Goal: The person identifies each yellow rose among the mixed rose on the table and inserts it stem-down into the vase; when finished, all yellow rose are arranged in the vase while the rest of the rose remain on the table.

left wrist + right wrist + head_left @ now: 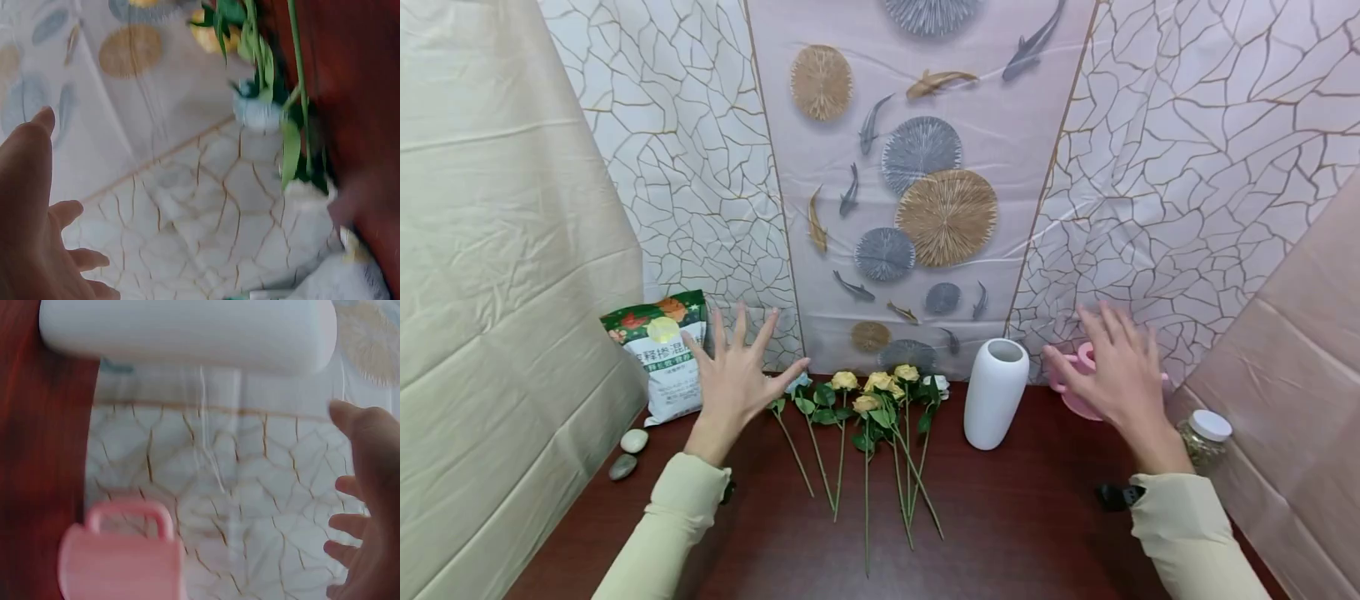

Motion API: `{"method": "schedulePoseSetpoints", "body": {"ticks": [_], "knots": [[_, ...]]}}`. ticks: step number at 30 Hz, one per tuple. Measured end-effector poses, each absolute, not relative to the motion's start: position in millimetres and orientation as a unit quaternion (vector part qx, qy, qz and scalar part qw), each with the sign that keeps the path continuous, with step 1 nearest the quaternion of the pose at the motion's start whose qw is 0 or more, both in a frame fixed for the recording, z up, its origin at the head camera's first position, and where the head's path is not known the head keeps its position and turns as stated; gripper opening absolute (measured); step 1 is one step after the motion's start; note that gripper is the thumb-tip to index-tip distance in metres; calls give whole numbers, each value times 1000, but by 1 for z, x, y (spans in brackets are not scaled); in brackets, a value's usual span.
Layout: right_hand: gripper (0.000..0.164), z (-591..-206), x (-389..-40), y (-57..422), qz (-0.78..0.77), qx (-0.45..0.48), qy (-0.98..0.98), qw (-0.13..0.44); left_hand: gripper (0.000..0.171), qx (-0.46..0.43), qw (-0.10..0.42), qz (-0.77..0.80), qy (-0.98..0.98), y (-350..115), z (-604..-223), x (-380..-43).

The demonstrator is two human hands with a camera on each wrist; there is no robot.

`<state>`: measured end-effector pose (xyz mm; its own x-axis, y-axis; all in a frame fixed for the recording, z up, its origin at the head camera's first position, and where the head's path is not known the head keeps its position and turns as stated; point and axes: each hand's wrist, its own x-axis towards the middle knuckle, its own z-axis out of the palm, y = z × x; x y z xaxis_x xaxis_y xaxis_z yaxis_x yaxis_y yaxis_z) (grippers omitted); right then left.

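Note:
My left hand (735,385) is raised with its fingers spread, holding nothing, in front of a printed bag (672,375) and left of the flowers. My right hand (1117,372), also spread and holding nothing, hovers in front of a pink watering can (1078,405), hiding much of it. Several artificial flowers (867,403), yellow, white and blue, lie in a row with stems toward me. Right of them a white vase (997,395) stands upright. The right wrist view shows the pink can (122,569) below the vase (187,331).
Two stones, one white (634,440) and one grey (622,467), lie at the left edge of the dark red table (1000,533). At the right, a jar with a white lid (1206,437) stands by the cloth wall. Patterned cloth (895,325) hangs behind.

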<state>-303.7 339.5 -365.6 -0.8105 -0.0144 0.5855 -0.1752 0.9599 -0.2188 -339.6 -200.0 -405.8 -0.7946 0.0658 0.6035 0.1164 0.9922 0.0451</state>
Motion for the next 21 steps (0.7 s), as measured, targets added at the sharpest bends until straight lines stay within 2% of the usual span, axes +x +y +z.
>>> {"method": "schedulePoseSetpoints", "body": {"ticks": [4, 7, 13, 21], "knots": [[63, -380, -305, 315, 257, 98, -895, 352, 94, -66, 287, -55, -954, -176, -419, -331], [55, -396, -306, 297, 347, 104, -867, 342, 91, -86, 262, -80, -958, -150, -434, -323], [62, -425, -307, 272, 450, 84, -843, 285, 79, -131, 236, -187, -944, -96, -466, -306], [65, -450, -306, 259, 485, 56, -830, 269, 35, -135, 103, -367, -915, -50, -485, -300]]}}
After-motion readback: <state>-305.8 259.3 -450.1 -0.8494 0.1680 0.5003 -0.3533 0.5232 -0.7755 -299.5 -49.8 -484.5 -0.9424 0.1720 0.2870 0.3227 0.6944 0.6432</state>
